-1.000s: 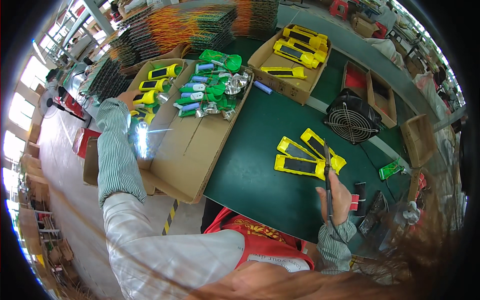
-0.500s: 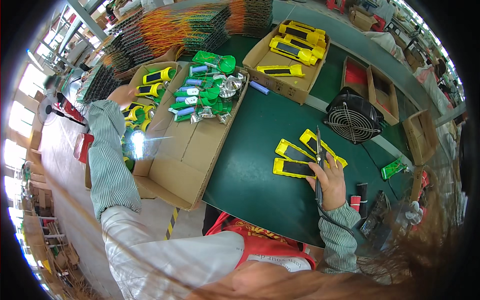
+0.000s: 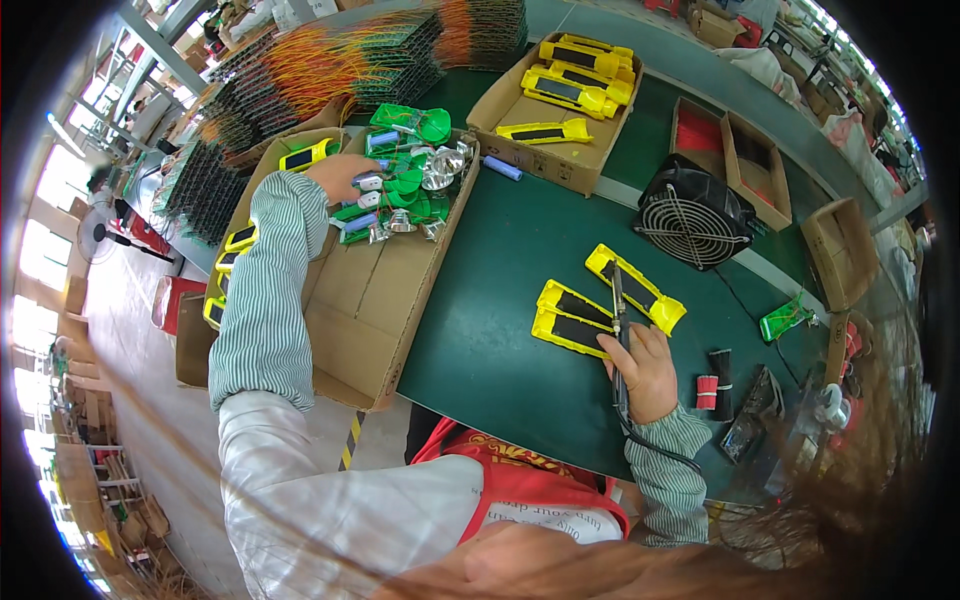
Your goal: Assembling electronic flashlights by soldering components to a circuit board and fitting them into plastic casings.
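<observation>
In my right hand [image 3: 640, 372] is a soldering iron [image 3: 620, 345], its metal tip pointing away from me over the table. Beneath and beside it lie three yellow shells with dark panels: one shell [image 3: 650, 298] slants at the right, while two shells [image 3: 565, 331] sit together, close to my thumb. My left hand [image 3: 342, 178] reaches into the far part of a cardboard box [image 3: 365, 320]. Its fingertips are at the green housings [image 3: 405, 182], which carry blue cylindrical batteries and silvery reflectors. Those fingers are partly hidden, so any grip there is unclear.
Yellow shells fill part of another cardboard box [image 3: 570, 165] at the back. A loose blue battery [image 3: 502, 168] lies beside it. At the right stand a black fan [image 3: 695, 215], a green housing [image 3: 785, 318] and a red bundle [image 3: 706, 392]. Wired circuit boards [image 3: 340, 65] are stacked far left.
My left hand has moved right, from the yellow pieces at the box's left to the green housings. My right hand, still holding the soldering iron, has shifted slightly left and nearer.
</observation>
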`<state>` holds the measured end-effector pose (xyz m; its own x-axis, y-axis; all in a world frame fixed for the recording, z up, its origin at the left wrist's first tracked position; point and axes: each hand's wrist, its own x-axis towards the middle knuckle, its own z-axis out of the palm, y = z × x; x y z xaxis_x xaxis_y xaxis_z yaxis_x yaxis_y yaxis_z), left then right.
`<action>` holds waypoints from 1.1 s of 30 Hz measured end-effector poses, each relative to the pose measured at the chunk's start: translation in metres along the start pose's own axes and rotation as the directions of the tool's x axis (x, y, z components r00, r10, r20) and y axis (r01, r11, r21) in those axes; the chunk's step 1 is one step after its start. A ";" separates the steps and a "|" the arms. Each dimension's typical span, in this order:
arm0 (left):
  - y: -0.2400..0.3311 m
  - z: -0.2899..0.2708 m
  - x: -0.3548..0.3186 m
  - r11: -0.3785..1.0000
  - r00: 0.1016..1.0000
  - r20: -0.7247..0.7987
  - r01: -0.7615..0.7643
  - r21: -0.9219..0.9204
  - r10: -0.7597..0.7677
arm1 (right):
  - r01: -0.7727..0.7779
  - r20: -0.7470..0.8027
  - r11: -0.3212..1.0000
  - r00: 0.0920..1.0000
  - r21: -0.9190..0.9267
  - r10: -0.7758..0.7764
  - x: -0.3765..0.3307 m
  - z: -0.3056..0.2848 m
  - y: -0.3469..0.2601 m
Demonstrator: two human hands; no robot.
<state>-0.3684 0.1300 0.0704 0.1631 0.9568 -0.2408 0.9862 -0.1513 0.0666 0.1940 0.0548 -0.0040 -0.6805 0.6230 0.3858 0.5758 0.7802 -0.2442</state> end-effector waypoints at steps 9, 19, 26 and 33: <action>0.019 -0.009 -0.013 0.992 0.993 -0.049 -0.103 0.076 0.107 | 0.050 -0.034 0.998 0.998 0.024 -0.050 -0.018 -0.009 -0.011; 0.127 -0.063 -0.083 0.989 0.926 -0.355 -0.088 0.122 0.126 | 0.044 -0.060 0.999 0.997 0.012 -0.043 -0.040 -0.012 -0.013; 0.296 0.014 -0.112 0.875 0.857 -0.197 -0.439 0.207 0.476 | 0.068 -0.093 0.996 0.994 0.051 -0.063 -0.045 -0.013 -0.014; 0.369 0.112 -0.107 0.806 0.777 -0.220 -0.553 0.212 0.590 | 0.158 -0.154 0.977 0.979 0.146 -0.135 -0.048 -0.016 -0.012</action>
<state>-0.0185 -0.0557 0.0123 0.7027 0.7085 0.0658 0.7107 -0.7032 -0.0181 0.2272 0.0150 -0.0049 -0.6740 0.4958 0.5477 0.3890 0.8684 -0.3074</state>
